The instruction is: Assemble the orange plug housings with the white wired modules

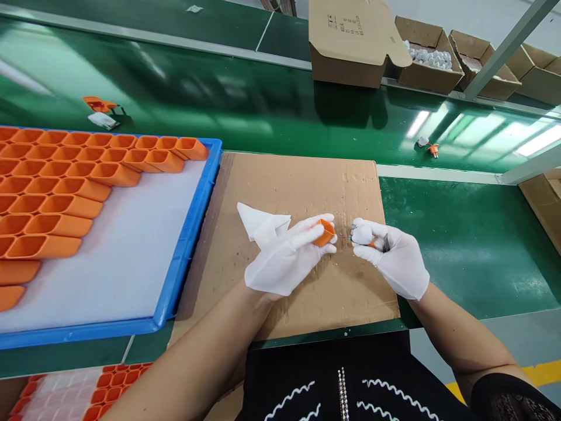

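Note:
My left hand (298, 251), in a white glove, is closed around a small orange plastic sleeve (325, 233) with its open end showing. A folded white cloth (260, 222) sticks out beside that hand; whether the fingers hold it too I cannot tell. Just to the right, my gloved right hand (390, 251) is closed on a small tool (373, 244) with orange and dark parts; the fingers cover most of it. Both hands hover over a cardboard sheet (302, 181), with a gap between them. A blue-rimmed tray (186, 245) to the left bears rows of similar orange sleeves (65, 204).
Beyond the cardboard, an orange object (100, 105) and a small orange-and-white item (433, 150) lie on the green surface. Cardboard boxes (350, 41) stand along the back right, near a metal post (504, 52). More orange parts (116, 386) sit low at the left.

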`<state>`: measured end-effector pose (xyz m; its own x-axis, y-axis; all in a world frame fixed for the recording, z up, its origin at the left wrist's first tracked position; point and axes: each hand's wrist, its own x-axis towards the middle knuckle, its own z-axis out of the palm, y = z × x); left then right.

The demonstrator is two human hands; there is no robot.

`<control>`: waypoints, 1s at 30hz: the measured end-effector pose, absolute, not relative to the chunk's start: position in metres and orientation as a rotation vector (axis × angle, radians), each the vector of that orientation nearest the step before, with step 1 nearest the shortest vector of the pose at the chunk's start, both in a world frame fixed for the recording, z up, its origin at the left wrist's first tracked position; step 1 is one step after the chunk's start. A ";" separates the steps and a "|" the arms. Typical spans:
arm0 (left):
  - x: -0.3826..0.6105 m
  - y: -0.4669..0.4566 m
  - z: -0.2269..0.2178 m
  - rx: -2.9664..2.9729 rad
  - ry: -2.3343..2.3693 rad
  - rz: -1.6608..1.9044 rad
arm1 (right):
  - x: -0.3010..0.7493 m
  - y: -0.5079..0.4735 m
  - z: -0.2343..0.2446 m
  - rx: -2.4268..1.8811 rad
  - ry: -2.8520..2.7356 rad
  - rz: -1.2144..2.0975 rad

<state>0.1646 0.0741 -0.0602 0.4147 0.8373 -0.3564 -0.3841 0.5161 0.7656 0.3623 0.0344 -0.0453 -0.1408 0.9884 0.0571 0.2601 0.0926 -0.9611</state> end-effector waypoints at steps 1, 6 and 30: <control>0.163 0.074 -0.060 0.709 0.802 0.845 | 0.362 0.035 -0.044 -1.259 -1.518 1.132; 0.156 0.072 -0.062 1.272 0.915 1.020 | 0.366 0.033 -0.046 -1.263 -1.525 0.903; 0.155 0.072 -0.052 0.912 0.486 0.955 | 0.368 0.025 -0.042 -1.273 -1.324 1.080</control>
<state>0.1551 0.0722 -0.0517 0.5150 0.8568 0.0274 -0.4823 0.2632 0.8355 0.3680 0.0255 -0.0421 0.0153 0.9979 0.0633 0.1390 0.0606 -0.9884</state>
